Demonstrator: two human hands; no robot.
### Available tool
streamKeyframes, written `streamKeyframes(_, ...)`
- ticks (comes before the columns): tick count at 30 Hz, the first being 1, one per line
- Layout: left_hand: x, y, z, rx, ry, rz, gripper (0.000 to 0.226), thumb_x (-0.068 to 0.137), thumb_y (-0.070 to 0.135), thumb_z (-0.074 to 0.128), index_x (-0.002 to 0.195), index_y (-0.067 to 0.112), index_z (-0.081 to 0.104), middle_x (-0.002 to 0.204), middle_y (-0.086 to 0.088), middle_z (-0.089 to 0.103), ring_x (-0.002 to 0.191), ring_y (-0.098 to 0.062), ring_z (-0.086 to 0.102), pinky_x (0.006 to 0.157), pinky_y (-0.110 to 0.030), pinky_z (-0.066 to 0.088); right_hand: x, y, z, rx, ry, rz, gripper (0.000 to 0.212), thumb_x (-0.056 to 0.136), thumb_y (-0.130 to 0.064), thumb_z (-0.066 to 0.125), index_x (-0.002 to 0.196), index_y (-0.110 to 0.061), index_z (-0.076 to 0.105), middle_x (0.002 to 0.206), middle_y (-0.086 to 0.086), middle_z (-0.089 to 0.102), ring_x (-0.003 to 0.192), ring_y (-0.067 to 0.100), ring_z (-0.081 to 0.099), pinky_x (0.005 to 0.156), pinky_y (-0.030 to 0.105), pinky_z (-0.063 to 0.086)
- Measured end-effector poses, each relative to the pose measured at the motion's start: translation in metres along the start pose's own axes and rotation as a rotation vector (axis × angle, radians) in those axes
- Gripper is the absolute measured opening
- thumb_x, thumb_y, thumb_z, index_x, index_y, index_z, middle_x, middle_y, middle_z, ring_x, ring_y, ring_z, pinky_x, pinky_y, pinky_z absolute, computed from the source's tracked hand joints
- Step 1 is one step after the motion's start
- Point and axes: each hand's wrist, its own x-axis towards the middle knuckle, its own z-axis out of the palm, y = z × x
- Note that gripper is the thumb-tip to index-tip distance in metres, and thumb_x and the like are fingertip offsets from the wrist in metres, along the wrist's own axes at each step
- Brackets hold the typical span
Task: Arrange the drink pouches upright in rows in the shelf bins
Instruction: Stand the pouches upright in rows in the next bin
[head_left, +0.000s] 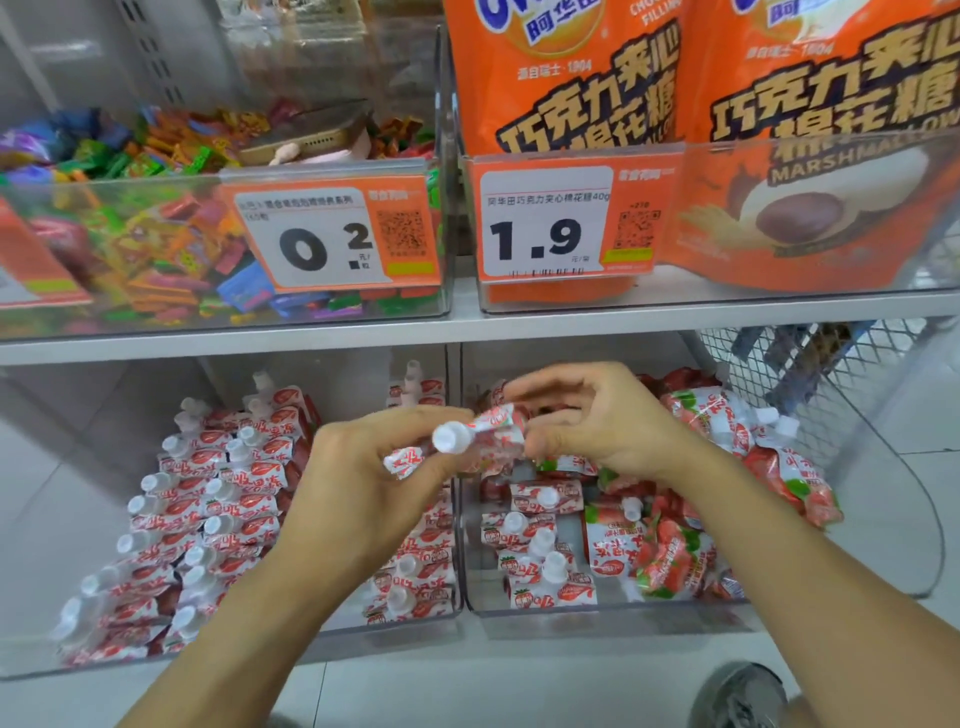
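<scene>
A red-and-white drink pouch with a white cap is held between both hands above the divider of the two lower bins. My left hand grips it from the left, fingers curled round its body. My right hand pinches its far end, thumb below and fingers above. The left clear bin holds several pouches standing upright in rows, caps up. In the right clear bin a short upright row stands at the left, with a loose heap of pouches lying on its right side.
The shelf above carries a clear bin of mixed wrapped candies and a bin of orange marshmallow bags, each with a price tag. A wire mesh basket stands at the right. A shoe shows on the tiled floor.
</scene>
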Motion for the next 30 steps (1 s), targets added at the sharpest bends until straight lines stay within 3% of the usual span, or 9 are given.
streamKeyframes(2, 0.0, -0.002, -0.009, -0.044, 0.092, -0.047, 0.021, 0.074, 0.032, 0.074, 0.092, 0.041, 0.069, 0.089, 0.034, 0.068, 0.082, 0.011, 0.065, 0.074, -0.003, 0.045, 0.008, 0.003, 0.002, -0.148, 0.065, 0.096, 0.051, 0.064, -0.036, 0.087, 0.11, -0.02, 0.072, 0.107, -0.001, 0.074, 0.096, 0.009, 0.071, 0.091, 0.033, 0.058)
streamKeyframes(5, -0.002, -0.012, -0.025, -0.119, 0.174, -0.163, 0.019, 0.071, 0.032, 0.073, 0.087, 0.042, 0.068, 0.08, 0.034, 0.068, 0.06, 0.013, 0.06, 0.06, -0.001, 0.043, 0.02, 0.018, 0.013, -0.61, 0.176, 0.172, 0.048, 0.082, -0.045, 0.076, 0.119, -0.017, 0.064, 0.112, -0.002, 0.069, 0.091, 0.011, 0.066, 0.085, 0.029, 0.055)
streamKeyframes(8, -0.007, -0.019, -0.034, -0.041, 0.119, -0.188, 0.014, 0.075, 0.032, 0.073, 0.087, 0.038, 0.071, 0.075, 0.026, 0.071, 0.055, 0.011, 0.059, 0.052, -0.003, 0.043, 0.034, 0.022, 0.031, -0.744, 0.187, 0.207, 0.078, 0.076, -0.06, 0.075, 0.133, -0.017, 0.045, 0.117, -0.001, 0.058, 0.106, 0.018, 0.058, 0.087, 0.03, 0.049)
streamKeyframes(10, -0.01, -0.024, -0.038, -0.024, 0.092, -0.216, 0.011, 0.077, 0.026, 0.074, 0.087, 0.031, 0.073, 0.07, 0.02, 0.071, 0.048, 0.009, 0.059, 0.048, -0.003, 0.042, 0.044, 0.018, 0.036, -0.743, 0.166, 0.31, 0.106, 0.073, -0.06, 0.076, 0.151, -0.017, 0.019, 0.136, 0.005, 0.05, 0.124, 0.026, 0.051, 0.096, 0.034, 0.045)
streamKeyframes(12, -0.011, -0.027, -0.04, 0.003, 0.068, -0.234, 0.012, 0.077, 0.024, 0.075, 0.089, 0.029, 0.074, 0.07, 0.022, 0.07, 0.054, 0.011, 0.062, 0.053, 0.0, 0.041, 0.051, 0.019, 0.038, -0.84, 0.122, 0.359, 0.109, 0.075, -0.058, 0.073, 0.156, -0.022, 0.01, 0.148, 0.008, 0.04, 0.131, 0.03, 0.047, 0.1, 0.036, 0.045)
streamKeyframes(15, -0.013, -0.03, -0.042, 0.05, 0.019, -0.241, 0.015, 0.077, 0.026, 0.076, 0.092, 0.029, 0.075, 0.072, 0.029, 0.066, 0.069, 0.011, 0.065, 0.063, 0.002, 0.041, 0.058, 0.025, 0.041, -1.057, 0.1, 0.322, 0.086, 0.078, -0.055, 0.066, 0.15, -0.024, 0.028, 0.143, 0.011, 0.034, 0.121, 0.035, 0.055, 0.096, 0.038, 0.049)
streamKeyframes(20, -0.015, -0.03, -0.042, 0.057, -0.004, -0.22, 0.016, 0.077, 0.025, 0.077, 0.09, 0.033, 0.074, 0.068, 0.03, 0.064, 0.075, 0.01, 0.065, 0.068, 0.001, 0.044, 0.068, 0.026, 0.037, -1.171, 0.069, 0.381, 0.073, 0.08, -0.064, 0.068, 0.139, -0.026, 0.047, 0.136, 0.008, 0.038, 0.116, 0.031, 0.055, 0.093, 0.038, 0.049)
streamKeyframes(25, -0.015, -0.032, -0.037, 0.09, -0.038, -0.241, 0.02, 0.076, 0.034, 0.077, 0.096, 0.032, 0.076, 0.076, 0.031, 0.065, 0.076, 0.006, 0.067, 0.073, -0.004, 0.046, 0.061, 0.035, 0.025, -0.929, 0.24, 0.308, 0.031, 0.076, -0.045, 0.082, 0.087, -0.016, 0.077, 0.102, 0.002, 0.07, 0.078, 0.015, 0.063, 0.071, 0.022, 0.044)
streamKeyframes(30, -0.013, -0.026, -0.032, 0.098, -0.036, -0.242, 0.022, 0.076, 0.032, 0.077, 0.098, 0.028, 0.077, 0.083, 0.024, 0.068, 0.079, 0.001, 0.067, 0.075, -0.012, 0.048, 0.05, 0.04, 0.019, -0.812, 0.387, 0.142, 0.032, 0.077, -0.028, 0.084, 0.104, -0.016, 0.07, 0.106, -0.003, 0.066, 0.09, 0.013, 0.058, 0.075, 0.019, 0.037)
